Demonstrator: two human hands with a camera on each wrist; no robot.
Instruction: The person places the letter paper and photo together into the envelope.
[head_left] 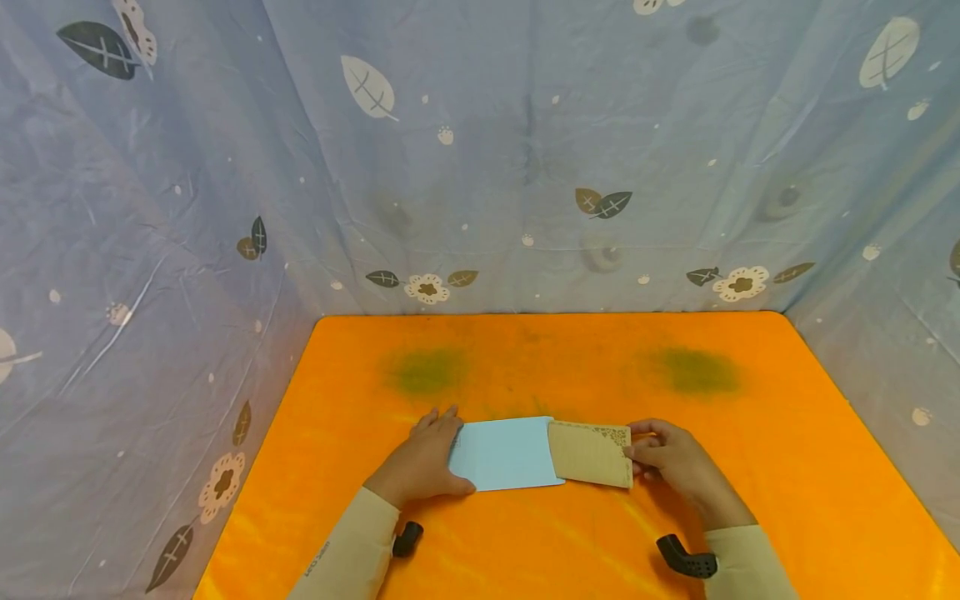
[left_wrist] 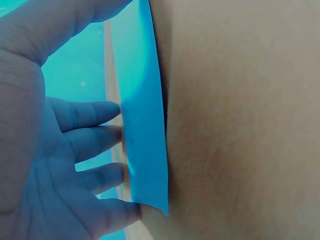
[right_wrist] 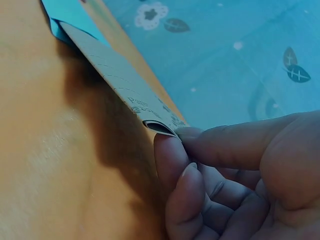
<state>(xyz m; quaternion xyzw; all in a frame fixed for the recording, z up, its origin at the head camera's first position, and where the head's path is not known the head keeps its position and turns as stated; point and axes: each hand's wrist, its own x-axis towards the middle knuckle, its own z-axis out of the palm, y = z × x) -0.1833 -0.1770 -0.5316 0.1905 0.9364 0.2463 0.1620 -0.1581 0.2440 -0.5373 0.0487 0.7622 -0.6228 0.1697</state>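
A pale blue envelope (head_left: 506, 452) lies in the middle of the orange table. Out of its right end extends a tan, folded sheet of letter paper (head_left: 592, 454), with faint lines and a dark lacy corner pattern. My left hand (head_left: 427, 458) is spread at the envelope's left end; in the left wrist view, fairly straight fingers (left_wrist: 100, 140) touch the envelope's edge (left_wrist: 145, 115). With thumb and fingertips, my right hand (head_left: 671, 458) pinches the outer end of the letter paper. The right wrist view shows that end's fold (right_wrist: 159, 127) slightly gaping. The paper's inner end is hidden in the envelope.
Blue patterned curtains (head_left: 480, 167) enclose the orange table (head_left: 540, 375) at the back and both sides. Two dark greenish patches (head_left: 427, 369) mark its far part. Black curved pieces (head_left: 686, 558) stick out beside both wrists.
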